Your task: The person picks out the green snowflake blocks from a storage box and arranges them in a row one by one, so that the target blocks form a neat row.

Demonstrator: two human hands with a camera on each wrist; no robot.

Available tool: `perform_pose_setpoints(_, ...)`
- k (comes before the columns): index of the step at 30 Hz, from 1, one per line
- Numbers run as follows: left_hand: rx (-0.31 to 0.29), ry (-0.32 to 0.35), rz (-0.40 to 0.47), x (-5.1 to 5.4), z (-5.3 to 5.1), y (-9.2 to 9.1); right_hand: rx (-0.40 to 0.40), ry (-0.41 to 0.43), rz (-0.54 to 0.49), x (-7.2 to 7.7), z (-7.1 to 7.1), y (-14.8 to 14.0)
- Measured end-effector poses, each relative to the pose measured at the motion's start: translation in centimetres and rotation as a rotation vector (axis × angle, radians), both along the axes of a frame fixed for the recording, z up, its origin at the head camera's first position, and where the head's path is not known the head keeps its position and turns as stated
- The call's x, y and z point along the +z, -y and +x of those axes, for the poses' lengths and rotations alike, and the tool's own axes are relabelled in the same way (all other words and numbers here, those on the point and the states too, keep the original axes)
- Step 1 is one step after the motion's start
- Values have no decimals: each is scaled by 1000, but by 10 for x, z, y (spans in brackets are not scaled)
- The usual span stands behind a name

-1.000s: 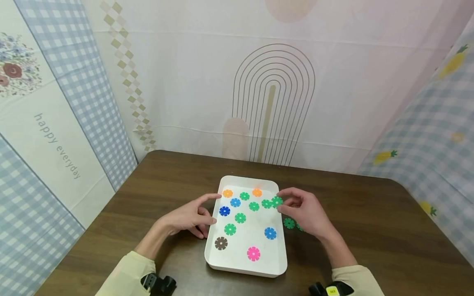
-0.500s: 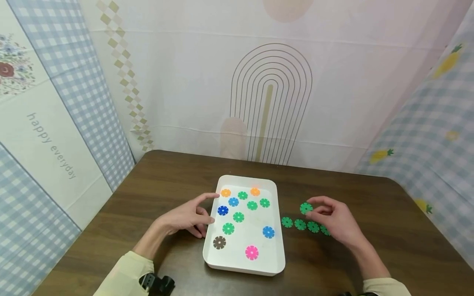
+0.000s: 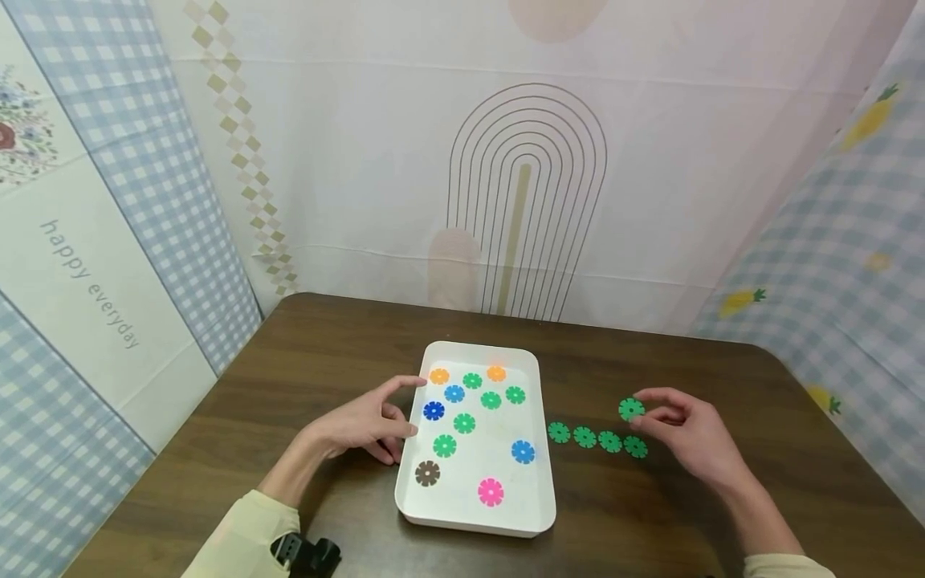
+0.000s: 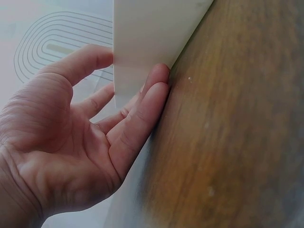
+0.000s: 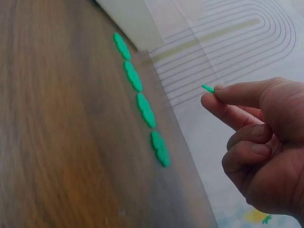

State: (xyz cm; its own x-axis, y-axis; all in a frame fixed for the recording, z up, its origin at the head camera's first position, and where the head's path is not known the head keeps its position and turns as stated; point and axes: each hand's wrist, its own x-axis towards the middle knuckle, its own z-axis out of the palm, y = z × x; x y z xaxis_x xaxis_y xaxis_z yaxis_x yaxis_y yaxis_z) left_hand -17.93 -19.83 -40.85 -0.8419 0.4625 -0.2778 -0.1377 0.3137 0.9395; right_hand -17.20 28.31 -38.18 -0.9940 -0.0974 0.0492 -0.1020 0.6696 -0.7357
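Note:
A white tray [image 3: 499, 514] sits on the table, holding several flower-shaped plastic discs, among them a pink disc [image 3: 491, 492] and a brown disc [image 3: 428, 474]. My left hand [image 3: 364, 425] holds the tray's left side: thumb and index finger at the rim, the other fingers against the outer wall in the left wrist view. Between thumb and index finger, my right hand [image 3: 690, 433] pinches a green disc [image 3: 631, 409], raised above the table. Below it, several green discs [image 3: 584, 437] lie in a row right of the tray; the right wrist view shows the held disc edge-on.
The brown wooden table [image 3: 347, 514] extends around the tray on all sides. A patterned cloth [image 3: 361, 160] hangs behind its far edge, with checked cloths at left and right.
My right hand has carried the green disc from the tray's right edge rightward, beyond the row, and the whole row has come into sight. My left hand stays at the tray.

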Motion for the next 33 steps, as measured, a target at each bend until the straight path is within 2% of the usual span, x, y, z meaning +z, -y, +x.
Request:
perform_pose_setpoints(17, -6, -4, -10, 0, -1, 0, -58, 66, 37, -17, 10, -40)
perform_pose_setpoints(22, -6, -6, -13, -1, 0, 0, -68, 112, 27, -22, 10, -45)
perform_pose_setpoints(33, -9, -5, -10, -2, -2, 1, -91, 145, 3, -24, 11, -53)
